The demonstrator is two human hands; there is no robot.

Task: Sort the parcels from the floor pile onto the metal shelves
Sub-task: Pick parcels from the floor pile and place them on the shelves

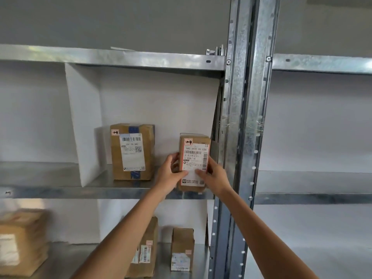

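parcel (194, 158) | left hand (171, 175) and right hand (216, 175) clasp it, left of post (241, 127) | four others (130, 152) shelved | floor pile unseen

One wide-angle view, worn on the head; it faces the metal shelves (314, 198) almost square-on and close; its height falls between the upper shelf (112, 59), seen from beneath, and the middle shelf (50, 176), seen from above.
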